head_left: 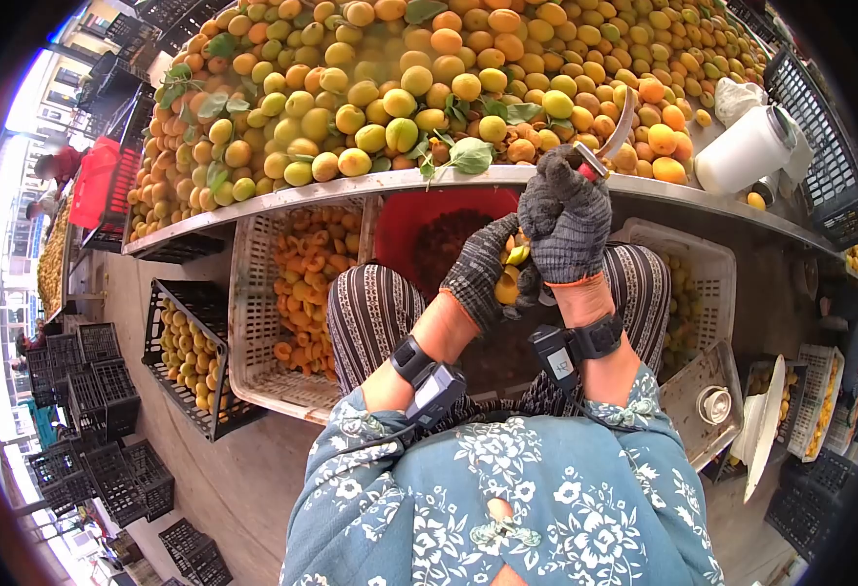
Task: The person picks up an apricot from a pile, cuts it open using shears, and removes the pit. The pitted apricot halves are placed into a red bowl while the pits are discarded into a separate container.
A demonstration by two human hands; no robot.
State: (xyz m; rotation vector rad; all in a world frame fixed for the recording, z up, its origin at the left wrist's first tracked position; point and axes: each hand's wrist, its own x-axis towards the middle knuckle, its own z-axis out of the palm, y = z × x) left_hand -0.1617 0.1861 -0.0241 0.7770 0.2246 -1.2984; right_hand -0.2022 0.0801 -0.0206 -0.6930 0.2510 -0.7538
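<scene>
Both hands wear dark grey knit gloves and meet above my lap, just in front of the table's metal edge point(331, 192). My left hand point(483, 269) is closed around yellow-orange apricot pieces point(512, 269). In my right hand point(568, 217) is a knife point(617, 132) with a curved blade and a red and silver handle, its blade pointing up and away over the fruit. The right fingers touch the apricot pieces too. A big heap of whole apricots point(400, 103) with some leaves lies on the table beyond. Below the hands sits a red tub point(405, 230) with dark contents.
Left of my knees, a white crate point(253, 366) holds halved apricots; a black crate point(185, 293) of fruit stands beside it. Another pale crate point(717, 259) is at the right. A white jug point(742, 151) stands on the table. A metal tray point(688, 410) lies lower right.
</scene>
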